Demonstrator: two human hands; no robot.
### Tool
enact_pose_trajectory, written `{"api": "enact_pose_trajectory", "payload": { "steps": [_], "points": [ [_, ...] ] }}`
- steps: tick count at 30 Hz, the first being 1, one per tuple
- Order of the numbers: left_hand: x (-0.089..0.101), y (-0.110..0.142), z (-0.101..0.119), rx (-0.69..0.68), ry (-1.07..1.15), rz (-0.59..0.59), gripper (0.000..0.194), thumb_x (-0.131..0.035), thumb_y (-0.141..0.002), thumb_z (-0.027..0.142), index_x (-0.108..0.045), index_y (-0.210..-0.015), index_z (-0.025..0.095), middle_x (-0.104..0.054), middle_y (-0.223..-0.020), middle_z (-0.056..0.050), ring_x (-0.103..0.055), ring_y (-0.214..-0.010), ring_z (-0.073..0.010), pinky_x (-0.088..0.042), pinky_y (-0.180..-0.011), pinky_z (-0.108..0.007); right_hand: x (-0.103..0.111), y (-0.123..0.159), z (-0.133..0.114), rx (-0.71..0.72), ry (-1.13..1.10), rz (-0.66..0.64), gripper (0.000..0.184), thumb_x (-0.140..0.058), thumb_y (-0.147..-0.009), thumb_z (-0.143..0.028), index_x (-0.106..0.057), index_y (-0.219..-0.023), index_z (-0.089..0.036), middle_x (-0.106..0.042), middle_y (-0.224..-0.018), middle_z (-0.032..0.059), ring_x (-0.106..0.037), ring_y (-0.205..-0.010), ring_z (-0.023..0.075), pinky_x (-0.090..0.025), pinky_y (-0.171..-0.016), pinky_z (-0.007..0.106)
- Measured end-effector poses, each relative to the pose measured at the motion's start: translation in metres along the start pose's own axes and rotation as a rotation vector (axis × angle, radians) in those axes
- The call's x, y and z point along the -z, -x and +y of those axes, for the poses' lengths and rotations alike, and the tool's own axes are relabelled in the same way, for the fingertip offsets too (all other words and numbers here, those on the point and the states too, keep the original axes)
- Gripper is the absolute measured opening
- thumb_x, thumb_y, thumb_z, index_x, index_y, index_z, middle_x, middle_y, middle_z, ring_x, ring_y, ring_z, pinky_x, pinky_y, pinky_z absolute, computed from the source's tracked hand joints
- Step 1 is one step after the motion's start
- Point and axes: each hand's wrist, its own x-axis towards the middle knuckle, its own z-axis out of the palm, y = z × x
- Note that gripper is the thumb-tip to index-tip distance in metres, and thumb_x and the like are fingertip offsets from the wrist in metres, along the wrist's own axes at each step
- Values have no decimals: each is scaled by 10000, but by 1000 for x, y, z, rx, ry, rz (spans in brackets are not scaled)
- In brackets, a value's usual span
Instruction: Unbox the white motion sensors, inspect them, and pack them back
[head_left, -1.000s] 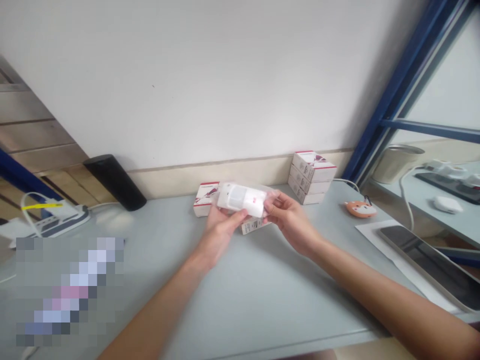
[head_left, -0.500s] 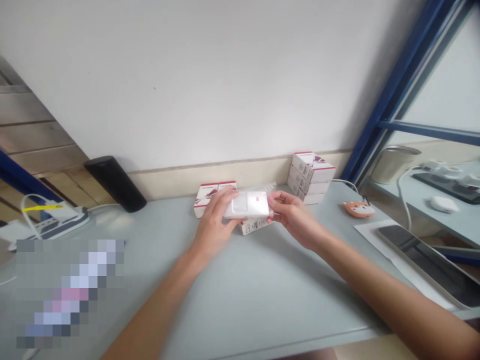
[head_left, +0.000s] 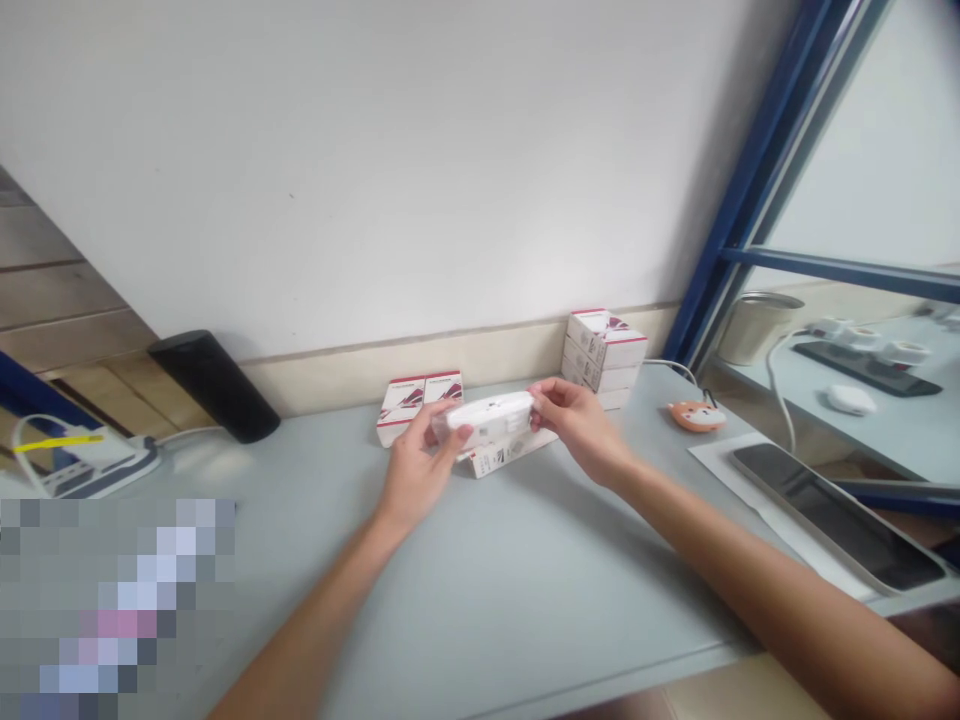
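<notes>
Both my hands hold a small white plastic device [head_left: 491, 416] in a clear wrapper, just above the grey table [head_left: 480, 590]. My left hand [head_left: 416, 462] grips its left end with thumb and fingers closed round it. My right hand [head_left: 577, 425] pinches its right end. Under the device lies a small white and red box [head_left: 502, 456], partly hidden. Another flat white and red box [head_left: 411, 398] lies behind my left hand.
A stack of three white and red boxes [head_left: 604, 355] stands by the wall at the back right. A black cylinder [head_left: 214, 385] lies at the back left. A tablet [head_left: 832, 515] and an orange figure [head_left: 694, 415] sit at the right. A blue frame post [head_left: 750, 190] rises beside them.
The white device has been turned in my hands, from its broad face toward me to its narrow side. Both hands sank slightly toward the box on the table.
</notes>
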Motion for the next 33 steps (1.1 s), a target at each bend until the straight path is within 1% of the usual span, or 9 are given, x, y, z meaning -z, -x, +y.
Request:
{"api": "enact_pose_trajectory", "payload": {
  "steps": [4,8,13,16,20,24,27,30,33],
  "points": [
    [-1,-3,5,153,94,38,528,-673,-887,659,-670,-1153,202,-750,-1010,-61,-709,-816,-199,-580,-693,-286,-5,5,-5,5,-10,-58,345,-771,-855,-522,-678,-903,-193,-641,-754,1,-597,-710,162,-480,-749,333],
    [-1,-3,13,376,249,-24,569,-680,-869,676,-654,-1185,203,-675,-731,9,-578,-494,-143,-477,-460,-260,-8,9,-10,107,159,-15,350,-710,-897,-546,-659,-886,-199,-648,-741,5,-588,-713,169,-450,-693,312],
    [4,-2,23,547,507,-213,475,-643,-927,589,-692,-1169,183,-673,-682,-18,-512,-446,-119,-394,-426,-242,-10,11,-9,264,329,10,249,-628,-949,-462,-639,-899,-218,-692,-868,28,-619,-768,182,-471,-705,312],
    [10,-3,27,693,739,-329,420,-634,-943,519,-691,-1209,199,-633,-607,-9,-488,-428,-118,-374,-443,-244,-10,12,-8,240,331,28,205,-617,-942,-427,-640,-940,-224,-704,-861,29,-639,-750,189,-482,-681,315],
    [15,-2,34,610,993,-418,486,-738,-855,420,-675,-1292,216,-701,-814,-64,-626,-656,-174,-499,-633,-301,-9,11,-9,72,365,87,188,-594,-929,-385,-649,-997,-218,-735,-820,41,-673,-728,209,-475,-628,314],
    [11,4,37,505,872,-457,476,-828,-795,269,-667,-1242,255,-684,-891,-29,-626,-714,-145,-479,-691,-283,-8,9,-7,27,370,96,187,-575,-933,-374,-644,-1004,-216,-728,-800,34,-683,-727,209,-486,-639,316],
    [6,6,36,503,714,-382,218,-774,-892,375,-639,-934,210,-562,-697,40,-460,-503,-60,-350,-535,-228,-10,11,-6,71,368,105,252,-568,-956,-458,-624,-1005,-217,-701,-797,35,-663,-716,206,-486,-627,318],
    [4,5,31,507,598,-327,432,-675,-932,554,-526,-747,193,-475,-593,55,-330,-433,-45,-231,-455,-224,-14,14,-8,197,374,135,265,-599,-947,-491,-596,-979,-228,-689,-949,59,-649,-757,196,-489,-636,318],
    [2,3,24,554,529,-279,483,-595,-943,626,-534,-742,191,-477,-568,51,-309,-427,-48,-232,-443,-212,-17,17,-11,282,339,82,202,-636,-929,-436,-597,-963,-240,-675,-1014,47,-636,-776,175,-495,-696,320]
  ]
}}
